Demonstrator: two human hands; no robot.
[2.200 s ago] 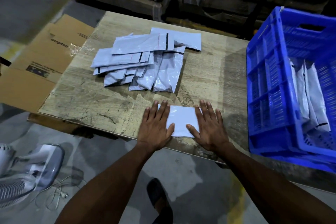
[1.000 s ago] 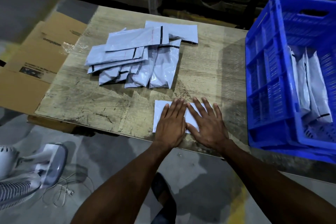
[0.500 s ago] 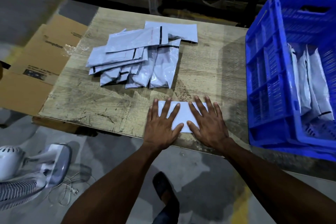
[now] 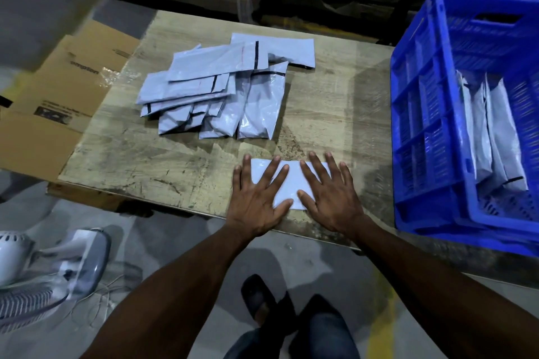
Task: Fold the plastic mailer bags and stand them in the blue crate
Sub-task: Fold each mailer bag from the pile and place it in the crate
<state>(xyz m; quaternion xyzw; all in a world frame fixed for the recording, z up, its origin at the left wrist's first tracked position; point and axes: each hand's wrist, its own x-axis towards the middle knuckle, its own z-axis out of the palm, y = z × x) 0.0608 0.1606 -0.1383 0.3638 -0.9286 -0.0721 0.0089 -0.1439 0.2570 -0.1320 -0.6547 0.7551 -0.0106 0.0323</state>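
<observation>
— Any writing to read?
— Only on the flattened cardboard box (image 4: 67,81) left of the counter (image 4: 335,114); the letters "ompton" show, the smaller print is too blurred.
— And the surroundings?
— A worn wood-grain counter over a grey concrete floor; a white fan (image 4: 43,274) lies at lower left; dark wrapped stacks stand behind.
— The hands?
— The left hand (image 4: 258,198) and right hand (image 4: 332,198) lie palm-down, fingers straight and spread, pressing the folded mailer bag (image 4: 288,183) at the near edge; nothing is gripped.
— The other bags?
— A pile of unfolded mailer bags (image 4: 224,87) lies mid-counter; folded ones stand in the blue crate (image 4: 420,114) at right.
</observation>
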